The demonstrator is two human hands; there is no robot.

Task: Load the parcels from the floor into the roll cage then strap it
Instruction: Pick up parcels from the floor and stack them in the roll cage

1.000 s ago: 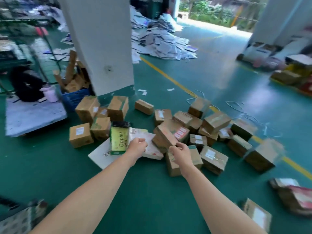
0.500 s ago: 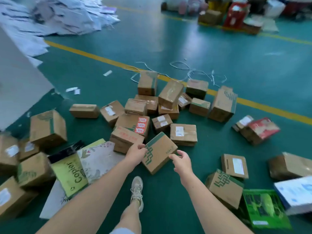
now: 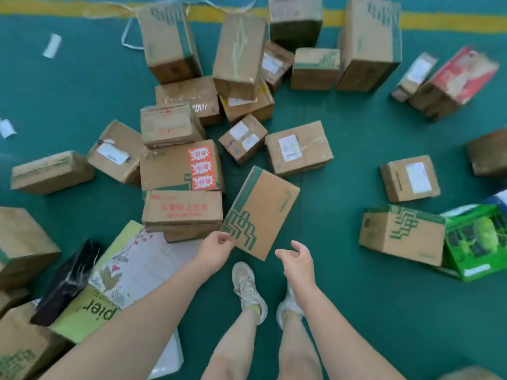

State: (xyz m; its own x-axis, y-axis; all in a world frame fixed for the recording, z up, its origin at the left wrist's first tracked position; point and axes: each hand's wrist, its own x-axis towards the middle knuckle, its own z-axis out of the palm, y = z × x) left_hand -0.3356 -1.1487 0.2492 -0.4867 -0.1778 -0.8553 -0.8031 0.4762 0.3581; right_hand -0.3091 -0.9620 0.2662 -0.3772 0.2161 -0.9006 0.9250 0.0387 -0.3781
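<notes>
- Scattered across the green floor (image 3: pixel 343 311): cardboard parcels (image 3: pixel 299 149), some flat, some stacked or leaning on one another.
- Nearest, just ahead of the pale shoes (image 3: pixel 248 292): a brown box with green zigzag print (image 3: pixel 263 209), turned at an angle, beside a box with red lettering (image 3: pixel 182 209).
- Left hand (image 3: pixel 216 252) at that box's near left corner, fingers curled and touching the cardboard; impossible to tell whether truly gripping.
- Right hand (image 3: pixel 297 260) just beside the box's near corner, apart from it, fingers loosely bent and spread, holding nothing.
- Behind the lettered box: a box with red stickers (image 3: pixel 175 168).
- Far right: a bright green carton (image 3: pixel 477 242).
- Along the top edge: a yellow floor line (image 3: pixel 439 21).
</notes>
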